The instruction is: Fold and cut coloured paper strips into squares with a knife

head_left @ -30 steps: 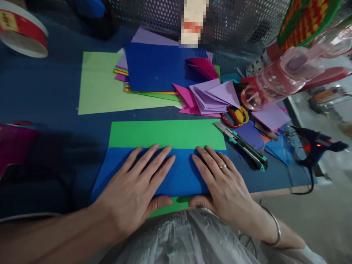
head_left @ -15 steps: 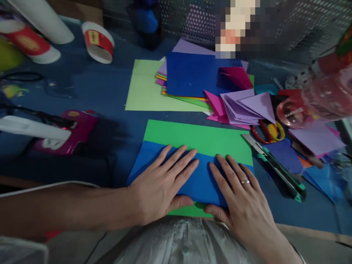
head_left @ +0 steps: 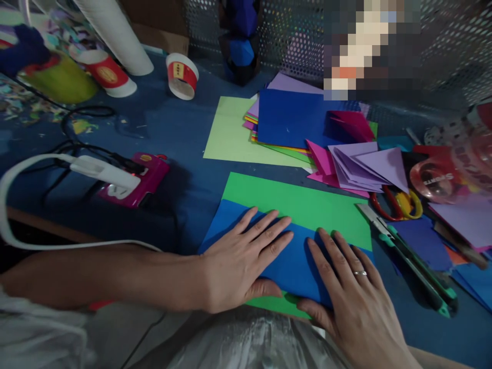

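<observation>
A blue sheet of paper [head_left: 295, 259] lies over a green sheet [head_left: 298, 202] at the table's front edge. Green shows above the blue and in a strip below it. My left hand [head_left: 249, 261] rests flat on the left half of the blue sheet, fingers spread. On the right half lies my right hand [head_left: 349, 287], also flat, with a ring on one finger. Both thumbs point inward near the lower edge. Just right of the papers is a green utility knife [head_left: 409, 261] with its blade out.
Stacked coloured paper [head_left: 292, 118] and folded purple pieces [head_left: 369, 164] lie behind the sheets. Scissors [head_left: 400, 204] are beside them. A magenta power strip [head_left: 144, 177] with a white plug and cables sits left. Paper cups [head_left: 182, 77] stand at the back left.
The camera view has shifted left, so everything appears farther right. Both hands stay flat on the blue sheet, with no clear movement on it.
</observation>
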### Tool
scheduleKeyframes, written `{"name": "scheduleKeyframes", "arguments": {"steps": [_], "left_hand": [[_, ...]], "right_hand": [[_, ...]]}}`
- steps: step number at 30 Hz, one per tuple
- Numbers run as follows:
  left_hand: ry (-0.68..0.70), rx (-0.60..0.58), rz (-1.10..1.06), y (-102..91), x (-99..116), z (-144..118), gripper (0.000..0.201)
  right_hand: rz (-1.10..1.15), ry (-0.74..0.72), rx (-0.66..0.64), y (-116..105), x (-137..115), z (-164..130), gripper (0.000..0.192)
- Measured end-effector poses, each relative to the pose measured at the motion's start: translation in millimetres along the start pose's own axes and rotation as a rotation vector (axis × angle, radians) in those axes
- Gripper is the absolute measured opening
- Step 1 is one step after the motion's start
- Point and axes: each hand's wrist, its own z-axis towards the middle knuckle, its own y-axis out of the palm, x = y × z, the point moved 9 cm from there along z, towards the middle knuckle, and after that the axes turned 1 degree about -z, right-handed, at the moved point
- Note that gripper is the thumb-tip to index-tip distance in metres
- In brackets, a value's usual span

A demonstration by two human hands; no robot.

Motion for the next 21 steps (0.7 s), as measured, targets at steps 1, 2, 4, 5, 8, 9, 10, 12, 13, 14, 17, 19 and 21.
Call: {"name": "scheduleKeyframes", "arguments": {"steps": [1,2,4,5,8,9,10,12,13,14,17,19,21], "left_hand": [[0.003,0.002,-0.004,-0.1,-0.2,0.0,0.082],[0.006,0.004,-0.008,-0.1,-0.5,0.1,0.083],[0.013,0.01,-0.02,-0.1,-1.5,0.3,0.083],[0.018,0.013,-0.031,-0.2,-2.1,0.4,0.083],[0.047,0.023,-0.071,-0.9,-3.2,0.8,0.084],[0.056,0.025,-0.083,-1.1,-3.5,0.8,0.084],[0.062,0.026,-0.095,-1.2,-4.0,0.9,0.084],[0.069,0.025,-0.113,-1.0,-4.6,0.9,0.083],[0.07,0.022,-0.12,-0.8,-4.8,0.9,0.083],[0.073,0.019,-0.128,-0.6,-4.5,0.9,0.083],[0.075,0.009,-0.156,-0.9,-4.6,1.2,0.084],[0.079,-0.009,-0.185,-1.0,-5.9,1.3,0.084],[0.091,-0.031,-0.209,-0.8,-8.5,0.9,0.084]], "right_hand": [[0.0,-0.001,0.001,0.3,-0.1,-0.2,0.085],[-0.001,0.0,0.002,0.5,-0.1,-0.4,0.085],[-0.006,0.001,0.005,0.7,-0.2,-0.7,0.086],[-0.007,0.002,0.006,0.8,-0.2,-0.9,0.086],[-0.011,0.004,0.002,0.9,-0.4,-1.0,0.087],[-0.013,0.004,0.0,0.9,-0.5,-1.0,0.086],[-0.015,0.003,-0.003,0.9,-0.5,-1.0,0.085],[-0.02,-0.001,-0.003,0.8,-0.8,-1.1,0.082],[-0.022,-0.004,-0.001,0.9,-0.9,-1.3,0.081],[-0.024,-0.006,0.001,1.0,-1.0,-1.5,0.081],[-0.027,-0.001,0.001,2.0,-0.6,-2.1,0.08],[-0.026,0.005,-0.002,2.8,-0.4,-2.5,0.081],[-0.026,0.009,-0.007,3.3,-0.6,-2.7,0.081]]}}
